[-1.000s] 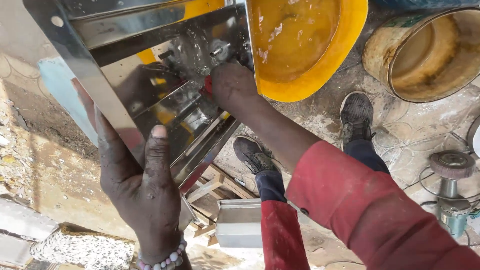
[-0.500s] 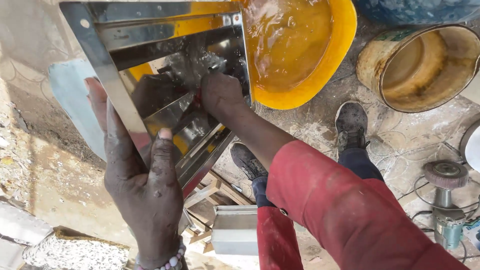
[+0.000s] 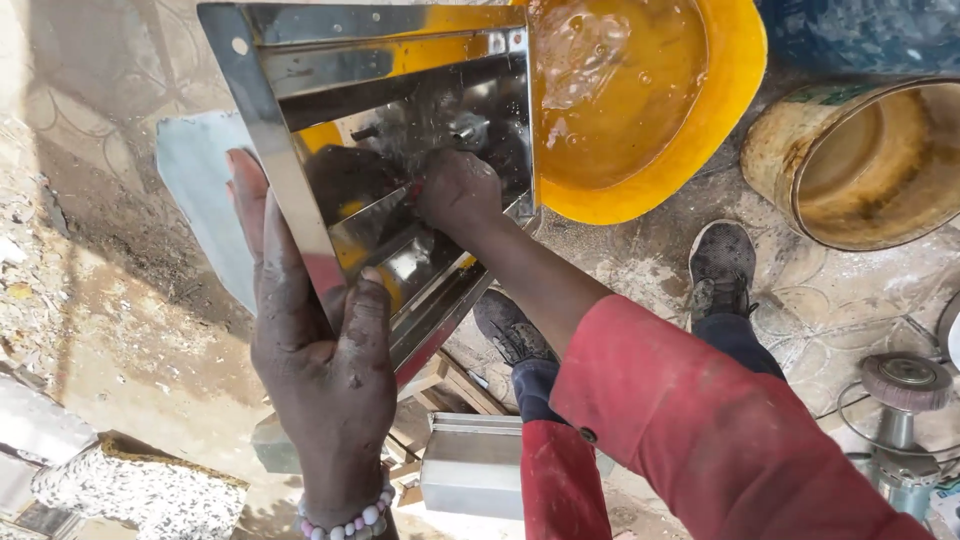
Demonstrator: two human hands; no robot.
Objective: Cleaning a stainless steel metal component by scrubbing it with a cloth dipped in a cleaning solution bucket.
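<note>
A shiny stainless steel hopper-shaped box [image 3: 290,70] tilts in front of me. My left hand [image 3: 320,350] grips its near edge, thumb on the inside wall. My right hand [image 3: 460,190], in a red sleeve, reaches inside the box, fingers closed on something small and red; I cannot tell what it is. A bolt-like metal fitting [image 3: 468,130] sits just beyond that hand. Beside the box stands a yellow basin [image 3: 730,100] holding orange liquid.
A rusty round metal drum [image 3: 860,170] stands at right. A disc-headed tool [image 3: 905,385] lies at lower right. A small steel box [image 3: 475,465] and wooden pieces [image 3: 450,385] rest by my two shoes [image 3: 720,265]. Concrete blocks [image 3: 140,490] sit at lower left.
The view has shifted, so the steel box and basin sit further right and lower in frame. My right hand stays inside the box, and my left hand keeps its grip on the edge.
</note>
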